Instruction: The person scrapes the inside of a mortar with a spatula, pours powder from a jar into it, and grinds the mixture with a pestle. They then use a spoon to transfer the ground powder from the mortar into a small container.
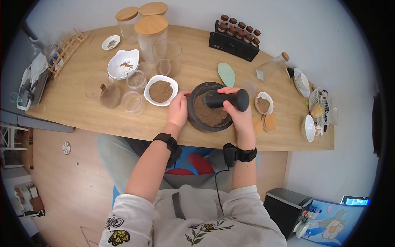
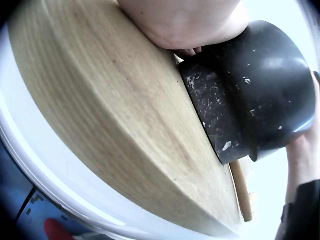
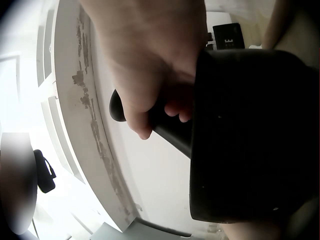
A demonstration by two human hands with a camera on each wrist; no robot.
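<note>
A black mortar (image 1: 200,126) stands near the table's front edge, with brown powder (image 1: 209,114) inside. Its dark outer wall (image 2: 270,85) is flecked with pale marks in the left wrist view. My right hand (image 1: 240,114) grips a black pestle (image 1: 242,100), which leans over the rim with its lower end in the powder. From the left, my left hand (image 1: 178,109) holds the mortar's side; most of its fingers are hidden behind the wall. The right wrist view shows the thumb and fingers of my right hand (image 3: 155,55) curled round the pestle shaft (image 3: 172,131).
Left of the mortar are a square white bowl of brown powder (image 1: 161,91), glass cups (image 1: 132,103) and wooden-lidded jars (image 1: 151,26). A small powder bowl (image 1: 264,103) and wooden lids (image 1: 269,122) lie to the right. Behind are a green dish (image 1: 226,75) and a black vial rack (image 1: 233,44).
</note>
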